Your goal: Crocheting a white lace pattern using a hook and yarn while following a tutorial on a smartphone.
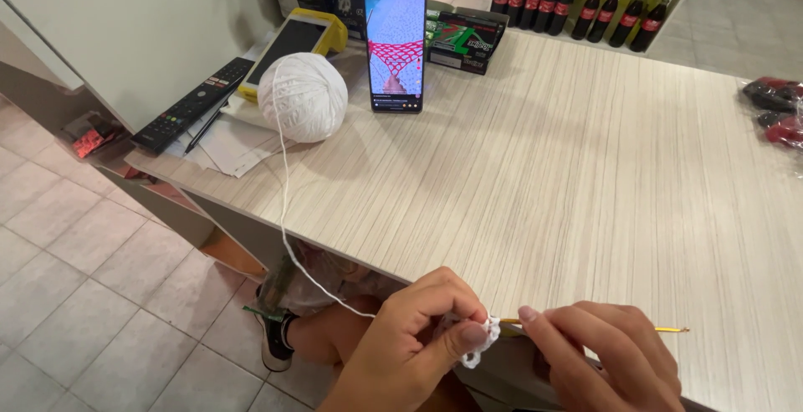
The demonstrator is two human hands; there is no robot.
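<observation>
Down at the near edge of the pale wood-grain worktop (585, 169), both hands are busy with crochet. The left hand (410, 337) is curled in tight, thumb and fingers pinching a small white crochet piece (485, 338) that sits right between the two hands. The right hand (606, 353) is closed around a crochet hook (673, 329), its yellow end poking out past the knuckles to the right, the working end buried in the white stitches and hard to make out.

From the left hand a white yarn strand (284, 203) runs off to the left, dips below the worktop edge, then climbs up onto the surface to the ball of white yarn (303, 97) resting at the far left. Just beside the ball on its right, a smartphone (395, 48) stands upright with its screen lit, showing a red lacy mesh pattern.

Left of the ball lies a black remote control (192, 104) on some loose papers (230, 144), with a tablet in a yellow case (293, 44) just behind. Beyond the worktop, a rack of dark soda bottles (585, 6) lines the far wall. Under the worktop, a bare knee and a dark sneaker (274, 337) show above the tiled floor (100, 295).
</observation>
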